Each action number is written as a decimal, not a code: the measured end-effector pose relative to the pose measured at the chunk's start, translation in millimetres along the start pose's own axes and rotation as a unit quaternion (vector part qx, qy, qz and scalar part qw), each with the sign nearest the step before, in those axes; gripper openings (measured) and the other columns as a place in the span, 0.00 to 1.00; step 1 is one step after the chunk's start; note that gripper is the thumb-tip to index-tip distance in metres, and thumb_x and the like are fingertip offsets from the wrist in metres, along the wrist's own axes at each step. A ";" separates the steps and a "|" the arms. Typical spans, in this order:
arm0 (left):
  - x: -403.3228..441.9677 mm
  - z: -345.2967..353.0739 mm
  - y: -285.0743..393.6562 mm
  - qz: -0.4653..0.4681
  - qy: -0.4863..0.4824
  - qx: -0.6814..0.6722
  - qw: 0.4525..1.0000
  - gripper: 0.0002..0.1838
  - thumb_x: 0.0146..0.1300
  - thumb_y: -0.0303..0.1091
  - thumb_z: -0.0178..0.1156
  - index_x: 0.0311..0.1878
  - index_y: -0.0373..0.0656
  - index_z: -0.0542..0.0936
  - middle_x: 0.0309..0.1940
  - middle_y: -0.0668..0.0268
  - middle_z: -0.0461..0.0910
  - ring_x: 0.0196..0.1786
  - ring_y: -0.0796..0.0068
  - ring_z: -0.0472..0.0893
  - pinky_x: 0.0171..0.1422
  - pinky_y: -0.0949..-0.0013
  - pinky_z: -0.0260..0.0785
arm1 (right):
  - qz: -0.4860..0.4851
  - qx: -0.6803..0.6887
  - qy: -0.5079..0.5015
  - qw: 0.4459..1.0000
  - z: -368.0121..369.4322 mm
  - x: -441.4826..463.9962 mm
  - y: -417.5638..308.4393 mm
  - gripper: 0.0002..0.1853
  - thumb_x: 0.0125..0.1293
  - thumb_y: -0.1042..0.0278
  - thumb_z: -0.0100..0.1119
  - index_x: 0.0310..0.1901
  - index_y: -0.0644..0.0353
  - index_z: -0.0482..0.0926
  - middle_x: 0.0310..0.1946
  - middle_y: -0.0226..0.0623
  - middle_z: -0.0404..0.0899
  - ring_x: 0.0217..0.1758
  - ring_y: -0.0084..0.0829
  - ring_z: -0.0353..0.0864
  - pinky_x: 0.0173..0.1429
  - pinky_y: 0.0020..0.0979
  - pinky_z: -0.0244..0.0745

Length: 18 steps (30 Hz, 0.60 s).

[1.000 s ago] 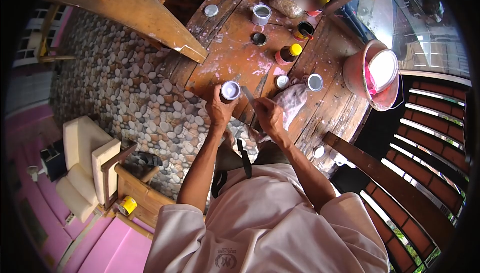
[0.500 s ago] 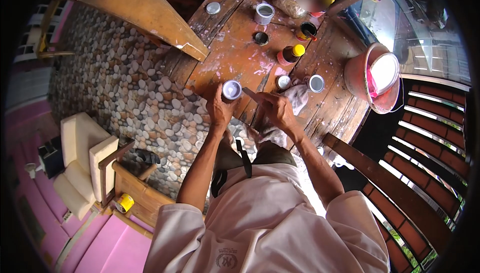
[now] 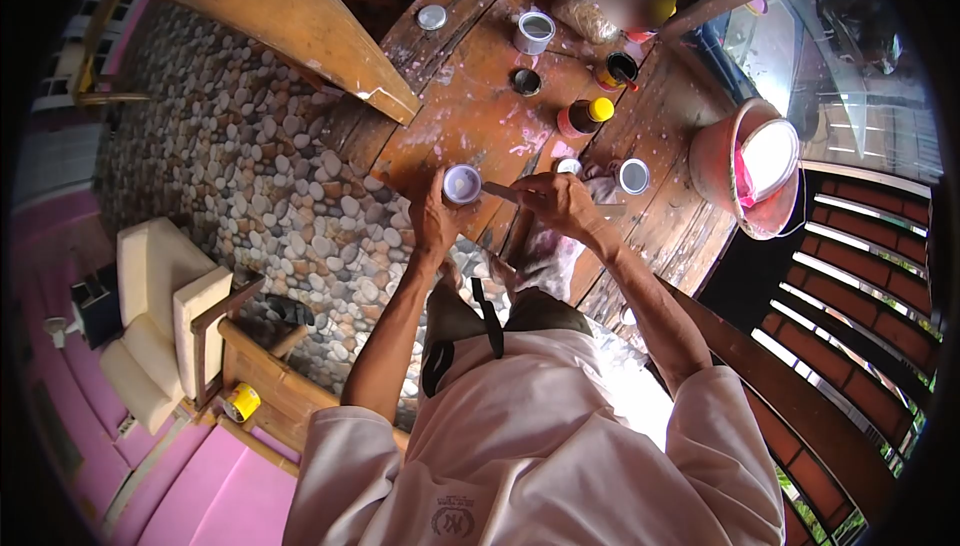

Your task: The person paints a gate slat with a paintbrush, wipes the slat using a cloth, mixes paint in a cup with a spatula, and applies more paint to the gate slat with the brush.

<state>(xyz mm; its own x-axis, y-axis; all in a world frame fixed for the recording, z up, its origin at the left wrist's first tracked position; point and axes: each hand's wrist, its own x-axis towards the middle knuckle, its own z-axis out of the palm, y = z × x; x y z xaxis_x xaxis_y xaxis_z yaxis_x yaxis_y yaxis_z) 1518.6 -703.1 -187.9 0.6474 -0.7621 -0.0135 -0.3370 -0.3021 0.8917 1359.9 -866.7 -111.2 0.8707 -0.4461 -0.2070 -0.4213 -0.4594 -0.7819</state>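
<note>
My left hand [image 3: 432, 218] is wrapped round a small can [image 3: 462, 184] with whitish-lilac stuff inside, held near the table's front edge. My right hand [image 3: 566, 208] grips a flat, narrow stick [image 3: 500, 192]. One end of it points at the can's rim, and the other sticks out past my palm. Just behind the right hand lies a small round lid or tin [image 3: 568, 166], partly hidden. A stained rag [image 3: 550, 256] hangs below that hand. Right of it stands an open can with grey contents [image 3: 633, 176].
On the paint-spattered wooden table [image 3: 480, 116] are a yellow-capped bottle [image 3: 584, 117], a dark open tin [image 3: 526, 81], a grey-filled can [image 3: 534, 33], a dark can [image 3: 617, 68] and a lid [image 3: 431, 17]. A reddish bucket [image 3: 720, 161] stands right. A wooden beam [image 3: 270, 21] juts in from upper left.
My right hand has shifted slightly right and turned, so the stick lies flatter and its far end shows. The can in my left hand has tilted or turned a little.
</note>
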 end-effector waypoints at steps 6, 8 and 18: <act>0.2 -0.5 -4.0 -0.054 0.002 0.060 0.997 0.39 0.47 0.47 0.78 0.59 0.37 0.74 0.44 0.53 0.84 0.47 0.57 0.85 0.50 0.60 0.76 | 0.068 0.087 -0.028 0.994 12.1 4.1 19.5 0.13 0.65 0.64 0.59 0.47 0.60 0.84 0.35 0.39 0.86 0.39 0.29 0.84 0.45 0.31 0.77; 3.6 -1.7 -11.2 -0.071 -0.007 0.105 0.992 0.38 0.47 0.51 0.78 0.56 0.37 0.75 0.41 0.55 0.85 0.45 0.58 0.85 0.48 0.59 0.76 | 0.074 0.125 -0.044 0.988 18.6 4.1 26.3 0.14 0.66 0.63 0.60 0.47 0.61 0.84 0.34 0.37 0.86 0.39 0.25 0.83 0.45 0.29 0.76; 20.3 -19.6 4.6 -0.017 -0.045 0.023 0.999 0.33 0.49 0.51 0.77 0.51 0.40 0.77 0.38 0.60 0.85 0.42 0.63 0.85 0.46 0.61 0.76 | 0.098 0.346 -0.031 0.932 43.8 6.1 33.9 0.13 0.66 0.63 0.63 0.44 0.64 0.85 0.33 0.29 0.83 0.38 0.18 0.77 0.45 0.25 0.72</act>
<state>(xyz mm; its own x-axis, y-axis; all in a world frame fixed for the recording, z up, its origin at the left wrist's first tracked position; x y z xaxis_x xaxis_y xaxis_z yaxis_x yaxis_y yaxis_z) 1543.5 -708.7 -175.2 0.5961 -0.7984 -0.0854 -0.3486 -0.3531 0.8682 1362.1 -851.4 -164.7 0.8168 -0.4136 -0.4021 -0.3271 0.2420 -0.9135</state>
